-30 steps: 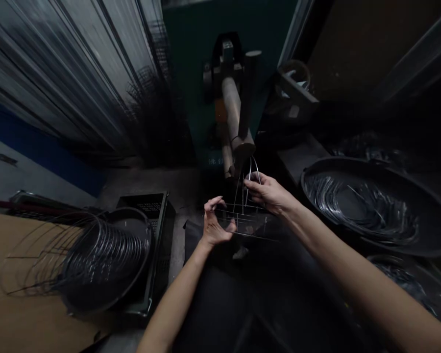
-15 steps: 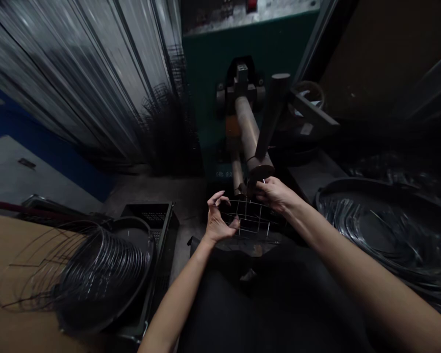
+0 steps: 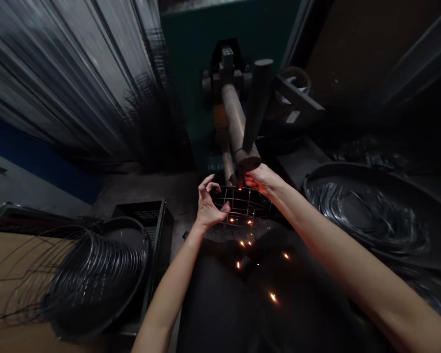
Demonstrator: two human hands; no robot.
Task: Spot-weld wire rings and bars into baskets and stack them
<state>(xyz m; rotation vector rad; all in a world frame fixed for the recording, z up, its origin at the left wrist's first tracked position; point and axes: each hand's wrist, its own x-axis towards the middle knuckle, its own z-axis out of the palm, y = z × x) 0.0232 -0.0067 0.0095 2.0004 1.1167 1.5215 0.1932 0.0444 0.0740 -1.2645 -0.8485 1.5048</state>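
A round wire frame (image 3: 233, 199) of thin rings and upright wires sits under the tips of a spot welding machine's two metal arms (image 3: 237, 122). My left hand (image 3: 208, 206) curves around the frame's left side, thumb in front and fingers behind, gripping it loosely. Close under the upper arm's end, my right hand (image 3: 262, 179) is closed in a pinch on a thin wire at the frame's far right edge; its fingertips are partly hidden and lit orange. A glowing spot shows at the arm tips, and sparks (image 3: 273, 297) fly towards me over dark cloth.
At left, a black round tub (image 3: 145, 279) holds many wire rings (image 3: 110, 260), beside a dark plastic crate (image 3: 166, 220). A wide black tub (image 3: 371, 169) with bent wire pieces (image 3: 338, 206) stands at right. The green machine body (image 3: 191, 63) rises ahead.
Sparks and an orange glow have appeared at the arm tips. The view has shifted slightly, while both hands keep about the same hold on the wire work.
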